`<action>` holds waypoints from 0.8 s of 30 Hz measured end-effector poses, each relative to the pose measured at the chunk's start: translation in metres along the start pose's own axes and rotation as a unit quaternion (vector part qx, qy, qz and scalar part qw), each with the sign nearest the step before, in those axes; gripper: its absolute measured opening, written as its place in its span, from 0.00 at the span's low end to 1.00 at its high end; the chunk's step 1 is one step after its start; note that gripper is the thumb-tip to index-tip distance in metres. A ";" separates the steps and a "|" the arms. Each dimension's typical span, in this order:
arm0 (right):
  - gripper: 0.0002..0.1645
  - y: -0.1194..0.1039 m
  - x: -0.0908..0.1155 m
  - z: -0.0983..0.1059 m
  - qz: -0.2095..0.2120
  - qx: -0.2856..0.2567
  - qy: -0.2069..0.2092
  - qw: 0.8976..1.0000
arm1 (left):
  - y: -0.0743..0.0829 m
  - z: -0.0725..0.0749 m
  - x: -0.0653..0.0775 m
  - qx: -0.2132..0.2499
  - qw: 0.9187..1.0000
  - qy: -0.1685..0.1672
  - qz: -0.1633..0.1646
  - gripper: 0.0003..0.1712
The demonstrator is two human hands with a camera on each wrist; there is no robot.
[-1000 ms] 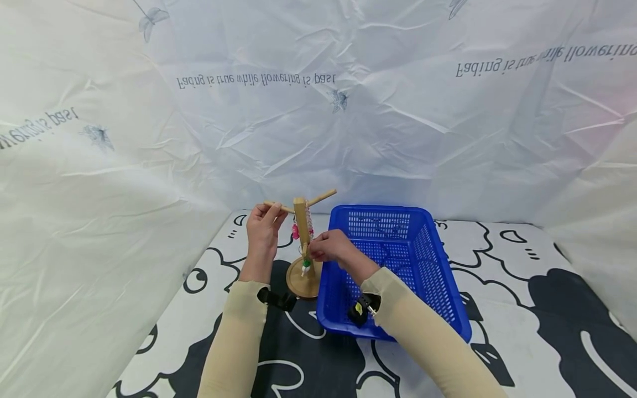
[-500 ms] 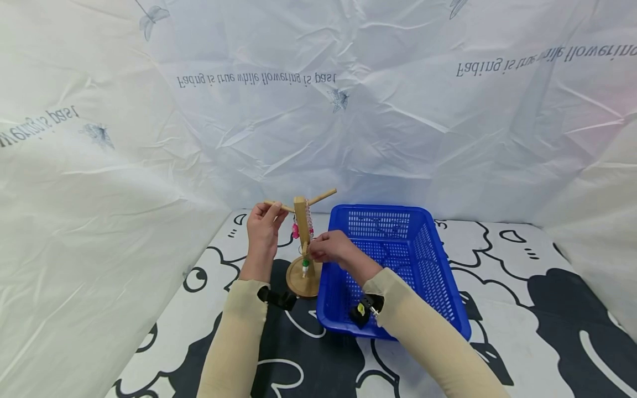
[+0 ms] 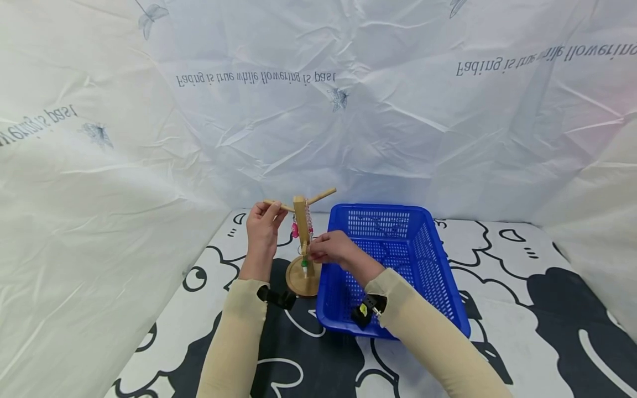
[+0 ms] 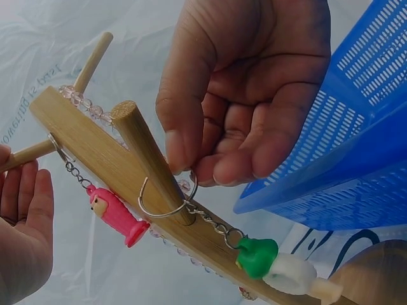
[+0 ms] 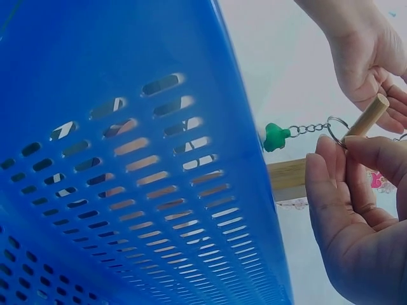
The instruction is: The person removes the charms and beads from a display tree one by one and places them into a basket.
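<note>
Work centres on the wooden stand [image 3: 301, 221], taken as landmark. Step in hand, as judged: settling the green-and-white keychain [image 4: 257, 257] on the stand's lower peg [image 4: 140, 140]. Its metal ring [image 4: 156, 214] appears to loop around that peg, though the far side is hidden; chain and charm hang from it toward the stand's base. Right hand [image 3: 330, 247], at the near side of the stand: thumb and forefinger closed in a pinch on the ring, other fingers curled loosely. Left hand [image 3: 262, 229]: thumb and fingertips pinching the stand's upper-left peg [image 3: 283, 208], probably as a brace. If the ring does encircle the peg, the next move would call for easing the pinch without dragging the ring outward over the tip; otherwise, for tilting it past the tip. Surroundings: a pink keychain [image 4: 117, 219] hangs from the upper-left peg; a clear pinkish bead strand [image 4: 82, 101] hangs from the other upper peg [image 3: 322, 195]. Blue basket [image 3: 378, 208] just right of the stand, its left rim near the base, right forearm crossing above it. Judged obstacles: that rim limits wrist room, and the strand beside the post could snag a finger.
</note>
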State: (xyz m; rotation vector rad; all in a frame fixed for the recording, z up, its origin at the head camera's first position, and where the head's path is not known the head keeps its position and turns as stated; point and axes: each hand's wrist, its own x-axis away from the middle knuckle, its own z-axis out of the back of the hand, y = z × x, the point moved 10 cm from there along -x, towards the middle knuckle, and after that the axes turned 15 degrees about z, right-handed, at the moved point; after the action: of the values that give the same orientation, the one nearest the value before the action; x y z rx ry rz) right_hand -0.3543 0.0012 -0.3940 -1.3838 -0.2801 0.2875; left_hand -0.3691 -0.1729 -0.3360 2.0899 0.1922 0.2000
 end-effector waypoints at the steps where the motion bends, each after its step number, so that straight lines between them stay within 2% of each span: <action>1: 0.11 0.000 0.000 0.000 0.000 0.002 0.000 1.000 | 0.000 0.000 0.000 0.000 1.000 0.000 -0.001 0.10; 24: 0.11 -0.004 0.006 -0.001 -0.009 0.020 -0.003 1.000 | 0.000 0.000 0.000 0.007 1.000 0.001 0.005 0.10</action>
State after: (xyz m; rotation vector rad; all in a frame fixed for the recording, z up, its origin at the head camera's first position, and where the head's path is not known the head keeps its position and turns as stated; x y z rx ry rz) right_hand -0.3484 0.0017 -0.3897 -1.3396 -0.2913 0.2812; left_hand -0.3692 -0.1730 -0.3364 2.1049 0.1840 0.2074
